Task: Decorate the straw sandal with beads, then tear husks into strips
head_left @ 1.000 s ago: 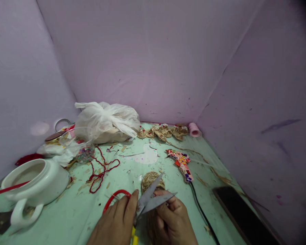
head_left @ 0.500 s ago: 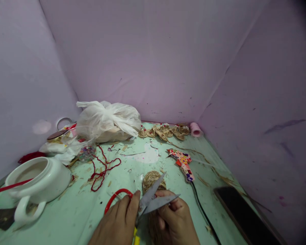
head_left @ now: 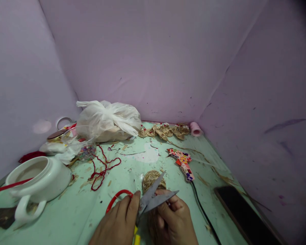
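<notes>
My left hand [head_left: 119, 219] is closed on a pair of scissors [head_left: 153, 197] with red and yellow handles. The blades are spread apart and point up and to the right, over a coiled straw piece [head_left: 150, 178] shaped like a slipper sole. My right hand [head_left: 177, 216] has its fingers closed around the middle of the straw piece, with fingertips pinched beside the lower blade. Small red bits show between those fingertips; whether they also grip a thread is too small to tell.
A floral-patterned glue gun [head_left: 182, 161] with a black cord lies to the right, near a dark phone [head_left: 244, 214]. On the left are a white pot [head_left: 51, 180] and red yarn [head_left: 100, 175]. Behind sit a tied plastic bag [head_left: 108, 120], straw pieces [head_left: 164, 131] and a pink spool [head_left: 196, 129].
The scissor blades have drawn slightly closer together, the lower one tilting up a little. Both hands stay in nearly the same place.
</notes>
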Available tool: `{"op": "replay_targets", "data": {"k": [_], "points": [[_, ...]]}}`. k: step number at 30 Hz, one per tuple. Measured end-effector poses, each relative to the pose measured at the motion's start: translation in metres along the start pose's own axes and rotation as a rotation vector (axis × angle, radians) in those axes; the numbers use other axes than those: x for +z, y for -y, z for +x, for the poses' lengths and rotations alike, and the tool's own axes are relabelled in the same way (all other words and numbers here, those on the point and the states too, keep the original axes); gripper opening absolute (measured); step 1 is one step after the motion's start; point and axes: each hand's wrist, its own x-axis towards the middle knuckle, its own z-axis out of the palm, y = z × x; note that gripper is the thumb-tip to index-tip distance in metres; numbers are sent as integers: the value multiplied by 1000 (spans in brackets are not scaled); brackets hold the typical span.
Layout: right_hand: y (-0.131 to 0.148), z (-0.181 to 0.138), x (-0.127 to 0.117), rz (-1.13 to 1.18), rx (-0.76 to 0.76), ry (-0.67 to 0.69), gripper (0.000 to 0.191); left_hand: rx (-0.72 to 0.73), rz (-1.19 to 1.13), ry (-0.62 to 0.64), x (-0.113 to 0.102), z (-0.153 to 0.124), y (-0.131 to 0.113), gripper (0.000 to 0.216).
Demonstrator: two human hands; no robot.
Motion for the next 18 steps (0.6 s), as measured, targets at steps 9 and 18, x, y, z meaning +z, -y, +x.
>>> {"op": "replay_targets", "data": {"k": [9, 18], "points": [[7, 1, -1, -76, -6, 58, 30, 27, -31, -54, 7, 0, 11, 73], [6, 3, -4, -134, -1, 75, 15, 54, 23, -82, 3, 1, 11, 66]]}}
